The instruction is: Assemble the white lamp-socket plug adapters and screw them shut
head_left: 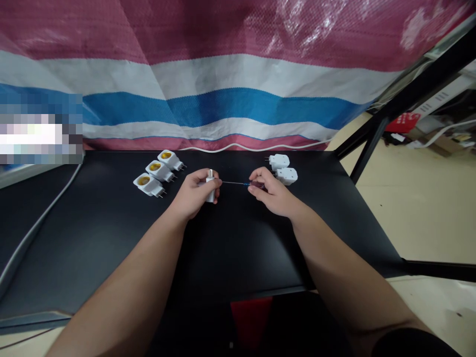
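Note:
My left hand (199,191) is closed around a white plug-in lamp socket (210,196), held upright just above the black table. A screwdriver (234,183) is gripped by its dark reddish handle in my right hand (269,191). Its thin shaft points left, and the tip reaches the side of the socket by my left thumb; the exact contact is hidden. To the left of my left hand, three white lamp sockets (149,184) with brass-coloured openings and metal prongs lie in a slanting row. Beyond my right hand lie two white plug pieces (286,175) with prongs facing left.
A striped red, white and blue plastic sheet (223,106) hangs behind the black table (238,248). One white cable (238,146) runs along the back edge, another cable (44,215) crosses the left side. A black metal frame (390,104) stands at the right.

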A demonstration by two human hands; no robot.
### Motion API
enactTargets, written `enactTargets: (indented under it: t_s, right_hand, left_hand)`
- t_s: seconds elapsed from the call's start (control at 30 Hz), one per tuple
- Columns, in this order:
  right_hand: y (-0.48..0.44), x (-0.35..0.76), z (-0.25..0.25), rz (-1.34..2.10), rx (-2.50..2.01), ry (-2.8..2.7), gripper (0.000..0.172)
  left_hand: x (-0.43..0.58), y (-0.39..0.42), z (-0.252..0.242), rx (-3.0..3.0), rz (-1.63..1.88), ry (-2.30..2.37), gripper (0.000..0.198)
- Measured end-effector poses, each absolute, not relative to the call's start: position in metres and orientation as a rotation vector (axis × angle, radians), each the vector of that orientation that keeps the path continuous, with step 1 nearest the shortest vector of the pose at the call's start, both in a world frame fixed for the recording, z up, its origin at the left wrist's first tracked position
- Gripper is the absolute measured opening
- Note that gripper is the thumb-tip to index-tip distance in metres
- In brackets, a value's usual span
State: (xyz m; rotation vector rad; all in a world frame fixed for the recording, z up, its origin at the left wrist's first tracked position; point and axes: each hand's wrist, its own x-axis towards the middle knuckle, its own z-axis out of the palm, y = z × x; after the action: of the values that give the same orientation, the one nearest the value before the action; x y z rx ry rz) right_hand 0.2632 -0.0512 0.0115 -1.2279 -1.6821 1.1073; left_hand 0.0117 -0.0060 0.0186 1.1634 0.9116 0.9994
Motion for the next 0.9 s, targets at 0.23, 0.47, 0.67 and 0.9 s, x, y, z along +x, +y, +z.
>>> enactTargets:
  t_s: [0.23, 0.47, 0.67, 0.9]
  right_hand:
    - [-0.046, 0.260, 0.002, 1.117, -1.343, -1.541, 0.045]
    - [-0.049, 0.259, 0.007, 1.028, -1.267, -1.704, 0.026]
    - [-0.050, 0.257, 0.011, 0.960, -1.336, -1.696, 0.029]
    - [-0.048, 0.259, 0.011, 0.942, -1.180, -1.680, 0.014]
  left_hand:
    - [0.013, -0.007, 0.017, 1.221, 0.964, 0.909, 0.023]
    - [0.014, -0.007, 0.020, 1.178, 0.991, 0.923, 0.026]
    - [0.014, -0.007, 0.024, 1.019, 0.976, 0.872, 0.025]
    - [0.010, -0.005, 0.028, 0.762, 0.925, 0.883, 0.042]
